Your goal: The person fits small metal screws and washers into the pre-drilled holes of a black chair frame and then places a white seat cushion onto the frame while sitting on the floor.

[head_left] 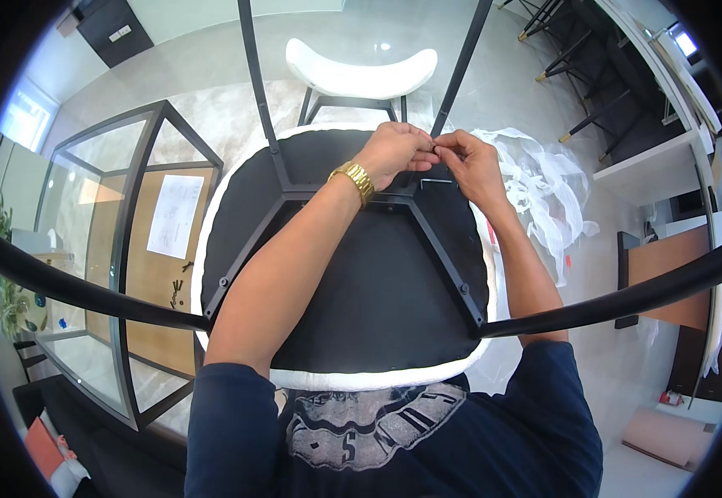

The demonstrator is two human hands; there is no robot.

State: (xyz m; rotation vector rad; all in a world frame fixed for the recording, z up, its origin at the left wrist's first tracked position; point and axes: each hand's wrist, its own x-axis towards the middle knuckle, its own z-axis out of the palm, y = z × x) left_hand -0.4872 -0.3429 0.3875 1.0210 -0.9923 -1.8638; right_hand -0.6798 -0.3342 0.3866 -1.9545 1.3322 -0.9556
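Observation:
An upturned chair seat (361,282), black underneath with a white rim, lies in front of me. A black metal frame (442,257) is fixed across it, and its legs spread outward. Above the far right part, my left hand (396,152) and my right hand (470,163) meet with their fingertips pinched together. Whatever small piece they hold between them is too small to make out. Just below the hands, a thin L-shaped hex key (437,181) rests on the black underside. Bolt heads (464,289) show on the frame's near ends.
On the left stands a glass-topped table (120,249) with a paper sheet (176,216) and several dark bolts (177,292) on its brown lower shelf. A white chair (361,73) is beyond the seat. Crumpled clear plastic wrap (539,187) lies on the floor to the right.

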